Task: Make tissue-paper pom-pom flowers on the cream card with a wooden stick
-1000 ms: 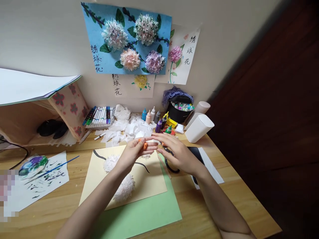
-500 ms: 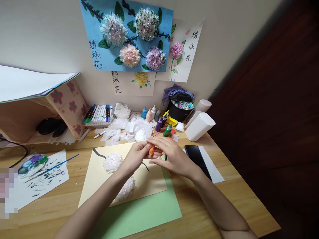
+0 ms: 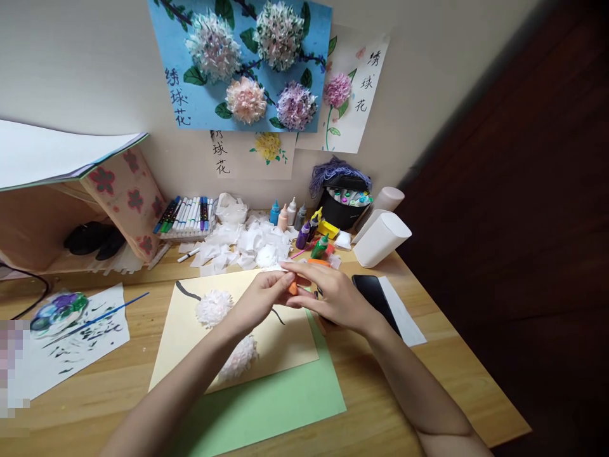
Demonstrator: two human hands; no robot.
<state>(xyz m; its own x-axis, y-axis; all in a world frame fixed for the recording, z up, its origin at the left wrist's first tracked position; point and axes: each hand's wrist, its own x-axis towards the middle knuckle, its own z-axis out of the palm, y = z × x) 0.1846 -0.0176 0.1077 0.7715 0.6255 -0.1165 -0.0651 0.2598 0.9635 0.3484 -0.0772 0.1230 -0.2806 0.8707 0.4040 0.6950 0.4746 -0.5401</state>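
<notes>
Pale wood desk (image 3: 428, 381), set against the wall. Largest sheet on it: green paper (image 3: 266, 412) at the near edge, with a cream sheet (image 3: 190, 336) overlapping it. Two white tissue pom-pom flowers on the cream sheet: one (image 3: 212, 308) toward its far side, one (image 3: 240, 357) nearer, partly behind the left forearm.

Both hands meet over the cream sheet's far right corner. Left hand (image 3: 259, 298) curled, fingertips pinched on a small orange object (image 3: 293, 287); right hand (image 3: 333, 295) arched over it, fingers bent, touching the same piece. Most of the orange object is hidden between the fingers; what it is cannot be told.

Black phone (image 3: 375, 297) lies just right of the right hand, partly covered by the wrist, on white paper. White scrap pile (image 3: 247, 244) along the far edge. Two white paper rolls (image 3: 380, 238) at the far right corner. Marker row (image 3: 185, 216) far left of centre; count unclear. One painted sheet with a blue brush (image 3: 109, 311) toward the left edge.
</notes>
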